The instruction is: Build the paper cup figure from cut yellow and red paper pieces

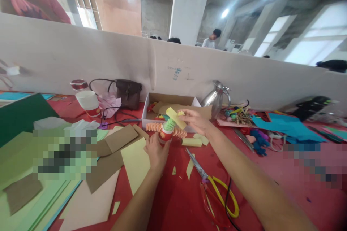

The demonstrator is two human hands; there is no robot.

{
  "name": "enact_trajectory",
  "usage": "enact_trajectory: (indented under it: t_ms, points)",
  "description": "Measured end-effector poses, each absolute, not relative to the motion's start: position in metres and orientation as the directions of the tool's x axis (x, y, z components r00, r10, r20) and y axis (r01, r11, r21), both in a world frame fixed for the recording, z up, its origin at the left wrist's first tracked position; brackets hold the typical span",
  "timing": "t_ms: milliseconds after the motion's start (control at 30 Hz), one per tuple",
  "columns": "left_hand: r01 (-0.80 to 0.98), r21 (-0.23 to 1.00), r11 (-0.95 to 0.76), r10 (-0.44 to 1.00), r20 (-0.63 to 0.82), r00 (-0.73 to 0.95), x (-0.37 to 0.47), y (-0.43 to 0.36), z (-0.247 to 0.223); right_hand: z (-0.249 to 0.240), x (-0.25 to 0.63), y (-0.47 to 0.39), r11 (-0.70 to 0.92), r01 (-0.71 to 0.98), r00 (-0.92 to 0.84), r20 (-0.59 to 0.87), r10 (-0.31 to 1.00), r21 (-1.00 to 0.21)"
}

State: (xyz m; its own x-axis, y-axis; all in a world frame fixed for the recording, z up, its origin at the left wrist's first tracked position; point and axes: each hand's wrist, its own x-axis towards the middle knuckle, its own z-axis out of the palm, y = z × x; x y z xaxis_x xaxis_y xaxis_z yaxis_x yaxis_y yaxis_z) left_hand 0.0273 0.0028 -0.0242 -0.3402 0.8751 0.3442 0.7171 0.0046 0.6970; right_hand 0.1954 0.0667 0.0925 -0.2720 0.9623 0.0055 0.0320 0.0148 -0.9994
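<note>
My left hand (157, 151) is closed around a small red-and-white paper cup (166, 136) on the red table. A folded green paper strip (170, 124) rises from the cup's top, and pleated orange paper strips (154, 127) stick out from both sides. Above it, my right hand (195, 121) pinches a yellow paper piece (175, 117) that looks rolled, touching or just over the green strip. Beneath my right hand lies another yellow paper roll (192, 142). Scissors with yellow handles (202, 169) rest in front of the cup, blades pointing away.
Behind the cup stands an open cardboard box (173, 98). A steel jug (215, 97), a brown bag (129, 94) and a larger paper cup (89, 103) line the white partition (108, 57). Paper sheets (135, 162) cover the left; blue paper (287, 126) lies right.
</note>
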Motion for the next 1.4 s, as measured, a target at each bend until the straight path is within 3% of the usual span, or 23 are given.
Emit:
enact_trajectory:
  t_ms: [133, 267, 400, 467, 533, 833, 1400]
  points:
    - [0.705, 0.709, 0.001, 0.875, 0.340, -0.344, 0.028, 0.001, -0.023, 0.085, 0.192, 0.062, 0.031, 0.086, -0.297, 0.003, 0.955, -0.996]
    - [0.699, 0.715, -0.007, 0.876, 0.341, -0.340, 0.028, 0.001, -0.022, 0.090, 0.182, 0.057, 0.210, 0.236, -0.244, 0.151, 0.958, -0.949]
    - [0.699, 0.715, 0.002, 0.869, 0.344, -0.355, 0.029, 0.001, -0.023, 0.091, 0.167, 0.049, 0.434, 0.555, -0.299, 0.317, 0.900, -0.709]
    - [0.700, 0.714, 0.009, 0.870, 0.339, -0.357, 0.030, 0.001, -0.023, 0.087, 0.161, 0.045, 0.442, 0.663, -0.297, 0.331, 0.896, -0.604]
    - [0.696, 0.718, 0.013, 0.874, 0.331, -0.357, 0.031, 0.001, -0.023, 0.082, 0.157, 0.042, 0.419, 0.706, -0.266, 0.334, 0.904, -0.572]
    - [0.687, 0.725, 0.048, 0.873, 0.304, -0.381, 0.033, 0.003, -0.022, 0.080, 0.157, 0.045, 0.367, 0.699, -0.231, 0.292, 0.928, -0.614]
    - [0.669, 0.741, 0.060, 0.864, 0.297, -0.406, 0.034, 0.001, -0.026, 0.093, 0.178, 0.049, 0.411, 0.544, -0.322, 0.271, 0.907, -0.731]
